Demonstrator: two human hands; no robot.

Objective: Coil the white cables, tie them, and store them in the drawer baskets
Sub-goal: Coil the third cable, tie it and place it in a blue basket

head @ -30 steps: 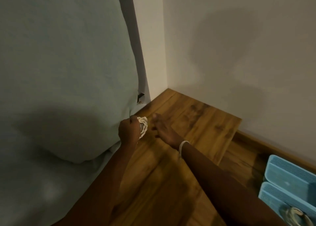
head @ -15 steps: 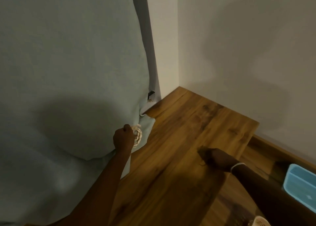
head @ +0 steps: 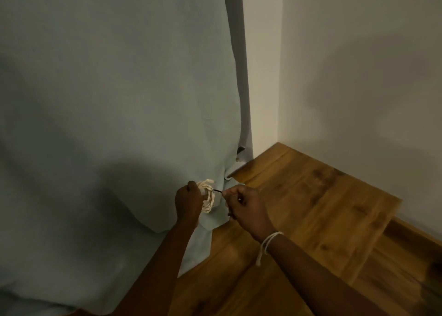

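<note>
Down low in the corner of the room, seen from the head camera, the person has both hands close together in front of a pale green-grey cloth (head: 107, 100) that hangs over something large on the left. The left hand (head: 188, 202) is clenched round a small coil of white cable (head: 208, 197), its fingers (head: 191, 188) curled about the loops so that only the right side of the bundle shows past the knuckles. The coil is held up in the air, against the lower edge of the cloth and just above the wooden surface (head: 311, 208).

Just beside it, the right hand (head: 244, 204) is closed too, with its fingers (head: 235, 193) pinching a thin dark tie (head: 217, 190). That tie runs the short way from the right hand to the coil and touches the loops; whether it already goes round them I cannot tell in this dim light. A white string bracelet (head: 269, 240) sits on the right wrist, one loose end hanging down.

Behind the hands, the wooden surface reaches into the corner where two plain pale walls (head: 358, 76) meet. A lower wooden ledge (head: 406, 256) steps down at the right edge.
</note>
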